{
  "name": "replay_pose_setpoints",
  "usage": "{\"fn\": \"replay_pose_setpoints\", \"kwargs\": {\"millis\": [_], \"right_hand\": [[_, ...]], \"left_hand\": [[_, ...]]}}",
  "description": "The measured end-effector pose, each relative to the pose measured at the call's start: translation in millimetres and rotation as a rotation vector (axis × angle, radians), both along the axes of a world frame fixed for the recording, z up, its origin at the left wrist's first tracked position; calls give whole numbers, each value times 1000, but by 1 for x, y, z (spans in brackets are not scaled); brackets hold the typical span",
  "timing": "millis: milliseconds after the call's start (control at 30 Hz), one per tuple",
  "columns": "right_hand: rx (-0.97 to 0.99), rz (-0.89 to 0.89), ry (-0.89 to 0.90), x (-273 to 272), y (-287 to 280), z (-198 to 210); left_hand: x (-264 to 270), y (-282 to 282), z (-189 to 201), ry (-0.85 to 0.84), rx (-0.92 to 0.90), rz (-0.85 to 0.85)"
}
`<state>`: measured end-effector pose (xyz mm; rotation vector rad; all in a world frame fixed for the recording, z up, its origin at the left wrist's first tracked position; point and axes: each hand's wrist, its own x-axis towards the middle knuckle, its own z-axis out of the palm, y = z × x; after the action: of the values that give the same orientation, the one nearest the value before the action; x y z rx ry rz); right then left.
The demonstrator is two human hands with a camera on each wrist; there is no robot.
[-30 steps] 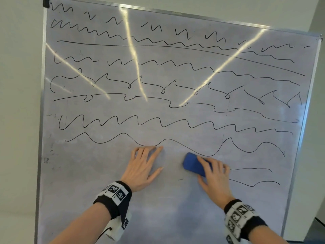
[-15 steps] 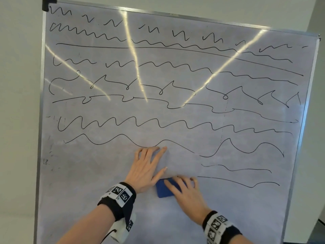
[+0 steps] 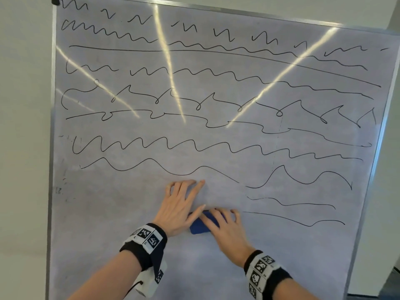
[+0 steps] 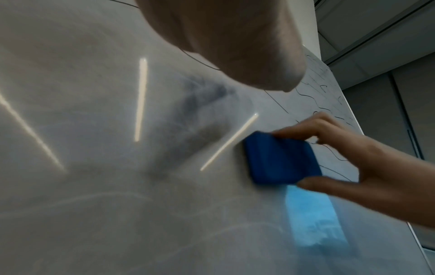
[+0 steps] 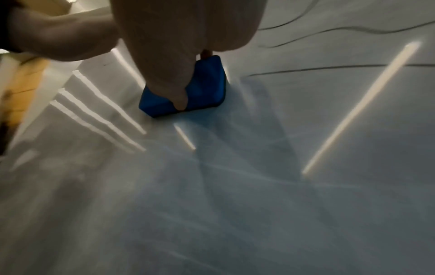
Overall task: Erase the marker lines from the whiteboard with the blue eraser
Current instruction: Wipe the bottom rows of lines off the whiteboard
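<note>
A whiteboard (image 3: 108,213) stands upright, covered with several black wavy marker lines (image 3: 194,146) over its upper part. Two short lines (image 3: 292,204) are on the lower right. The blue eraser (image 3: 200,227) (image 4: 280,158) (image 5: 202,87) lies flat against the board low in the middle. My right hand (image 3: 225,226) grips it between thumb and fingers. My left hand (image 3: 181,204) rests flat on the board with straight fingers, just left of the eraser, its thumb touching the eraser's top edge.
The board's metal frame (image 3: 50,148) runs down the left and right sides. A pale wall (image 3: 21,105) lies behind. Bright light streaks (image 3: 168,68) reflect on the board. The lower left of the board shows only faint grey smears.
My right hand slid the eraser down and left, from right of centre to beside my left thumb. A stretch of the lower lines there is gone. The left hand stayed put.
</note>
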<state>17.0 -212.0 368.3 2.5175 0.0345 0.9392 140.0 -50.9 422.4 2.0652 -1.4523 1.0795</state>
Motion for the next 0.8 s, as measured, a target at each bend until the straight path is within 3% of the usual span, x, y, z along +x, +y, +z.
{"fn": "replay_pose_setpoints", "kwargs": {"millis": [233, 333, 533, 633, 800], "right_hand": [[307, -247, -385, -83, -95, 18], [331, -261, -397, -78, -95, 22], [165, -114, -265, -16, -40, 31], [162, -143, -254, -32, -57, 32], [425, -323, -444, -93, -110, 21]], "left_hand": [[-6, -6, 0, -4, 12, -21], [-9, -11, 4, -7, 4, -28], [-24, -29, 10, -11, -19, -39], [-26, -33, 8, -11, -12, -49], [-20, -27, -1, -2, -2, -65]]}}
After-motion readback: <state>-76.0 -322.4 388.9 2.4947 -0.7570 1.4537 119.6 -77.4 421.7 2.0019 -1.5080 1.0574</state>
